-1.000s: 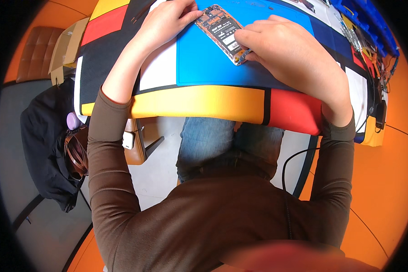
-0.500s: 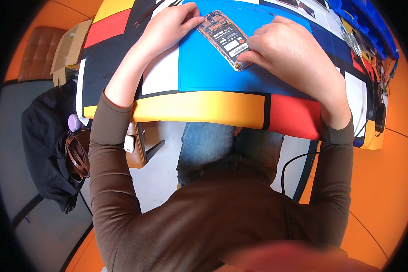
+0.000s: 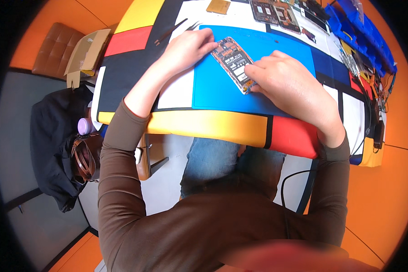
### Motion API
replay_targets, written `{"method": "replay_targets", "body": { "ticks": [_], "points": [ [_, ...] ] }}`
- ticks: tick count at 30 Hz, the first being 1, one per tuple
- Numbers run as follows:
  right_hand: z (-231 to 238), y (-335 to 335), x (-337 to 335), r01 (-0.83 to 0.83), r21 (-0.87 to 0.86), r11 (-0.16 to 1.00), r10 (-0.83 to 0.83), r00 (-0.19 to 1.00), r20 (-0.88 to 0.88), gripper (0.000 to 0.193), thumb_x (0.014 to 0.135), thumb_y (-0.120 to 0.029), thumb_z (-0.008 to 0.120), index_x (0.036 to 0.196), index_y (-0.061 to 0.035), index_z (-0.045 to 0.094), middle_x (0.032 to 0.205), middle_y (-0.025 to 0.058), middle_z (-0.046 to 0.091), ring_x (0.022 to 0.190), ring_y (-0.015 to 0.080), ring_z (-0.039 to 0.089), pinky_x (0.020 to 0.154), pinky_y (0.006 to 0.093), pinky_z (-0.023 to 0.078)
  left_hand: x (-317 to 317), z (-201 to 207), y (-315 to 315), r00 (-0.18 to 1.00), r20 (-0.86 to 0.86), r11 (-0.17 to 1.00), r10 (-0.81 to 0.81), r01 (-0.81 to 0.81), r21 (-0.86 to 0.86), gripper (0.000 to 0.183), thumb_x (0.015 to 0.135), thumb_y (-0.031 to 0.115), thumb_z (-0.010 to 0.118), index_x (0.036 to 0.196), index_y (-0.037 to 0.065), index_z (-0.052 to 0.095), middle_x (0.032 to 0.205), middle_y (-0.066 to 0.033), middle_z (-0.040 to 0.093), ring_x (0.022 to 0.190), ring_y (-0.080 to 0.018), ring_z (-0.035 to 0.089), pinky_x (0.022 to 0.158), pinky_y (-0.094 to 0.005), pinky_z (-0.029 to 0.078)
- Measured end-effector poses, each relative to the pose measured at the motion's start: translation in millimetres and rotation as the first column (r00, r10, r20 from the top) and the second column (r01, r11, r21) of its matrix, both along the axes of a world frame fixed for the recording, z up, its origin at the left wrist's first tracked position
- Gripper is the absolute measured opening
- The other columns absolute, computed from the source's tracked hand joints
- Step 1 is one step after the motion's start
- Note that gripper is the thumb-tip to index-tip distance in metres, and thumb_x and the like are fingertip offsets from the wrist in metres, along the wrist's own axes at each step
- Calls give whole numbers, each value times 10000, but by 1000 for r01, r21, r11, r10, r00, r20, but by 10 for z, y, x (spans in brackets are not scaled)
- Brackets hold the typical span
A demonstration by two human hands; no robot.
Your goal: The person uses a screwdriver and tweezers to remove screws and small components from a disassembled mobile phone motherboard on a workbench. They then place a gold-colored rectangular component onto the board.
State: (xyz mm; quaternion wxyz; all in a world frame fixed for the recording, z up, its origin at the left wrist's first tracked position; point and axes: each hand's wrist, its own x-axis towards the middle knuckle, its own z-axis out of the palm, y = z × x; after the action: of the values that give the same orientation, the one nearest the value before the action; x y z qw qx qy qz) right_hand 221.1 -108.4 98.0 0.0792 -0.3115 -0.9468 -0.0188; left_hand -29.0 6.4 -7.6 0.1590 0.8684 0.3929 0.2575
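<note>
An opened phone [image 3: 231,61] lies slanted on a blue work mat [image 3: 208,97], its circuit board at the far end and a black, labelled battery [image 3: 236,65] in the middle. At its far left corner my left hand [image 3: 188,50] is closed, thumb and forefinger against the edge. My right hand [image 3: 285,81] is curled around the near right side, the forefinger reaching over the battery and the thumb by the near end. Its other fingertips are hidden. A small orange-brown piece shows at the phone's near end, beside the right thumb.
Tweezers [image 3: 172,31] lie left of the mat. Beyond it are a small yellow-brown piece [image 3: 218,6] and several phone parts [image 3: 276,16]. Blue bins [image 3: 360,36] stand at the far right, with tools and cables nearby. A cardboard box [image 3: 87,56] is at the left.
The whole view has shifted, so the table sits lower and more of its far side shows. My right thumb has drawn back from the phone's face to its near right edge.
</note>
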Motion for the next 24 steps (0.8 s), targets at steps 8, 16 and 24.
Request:
{"method": "replay_targets", "body": {
  "ticks": [8, 16, 24],
  "points": [
    [30, 8, -10, 79, -79, 994, -75, 996, 48, 256, 894, -282, 736, 848, -38, 673, 784, 116, 696, 793, 299, 658, 804, 390, 473, 28, 59, -21, 999, -27, 996, 29, -31, -79, 243, 1004, 255, 665, 999, 12, 661, 798, -143, 678, 726, -247, 647, 689, -379, 495],
    [42, 14, -42, 107, -57, 993, -101, 990, 96, 317, 888, -334, 742, 757, -51, 685, 721, 101, 687, 728, 278, 654, 787, 378, 476, 33, 101, -42, 998, -56, 994, 37, -42, -103, 242, 1014, 258, 653, 986, 17, 663, 822, -137, 683, 753, -251, 647, 706, -380, 497],
    [44, 13, -56, 67, -79, 995, -64, 997, 36, 258, 893, -275, 746, 862, -37, 652, 787, 111, 689, 787, 295, 661, 795, 394, 480, 28, 95, -44, 999, -37, 995, 31, -34, -95, 243, 1010, 254, 660, 975, 13, 662, 813, -141, 680, 746, -254, 643, 700, -379, 497]
  ]
}}
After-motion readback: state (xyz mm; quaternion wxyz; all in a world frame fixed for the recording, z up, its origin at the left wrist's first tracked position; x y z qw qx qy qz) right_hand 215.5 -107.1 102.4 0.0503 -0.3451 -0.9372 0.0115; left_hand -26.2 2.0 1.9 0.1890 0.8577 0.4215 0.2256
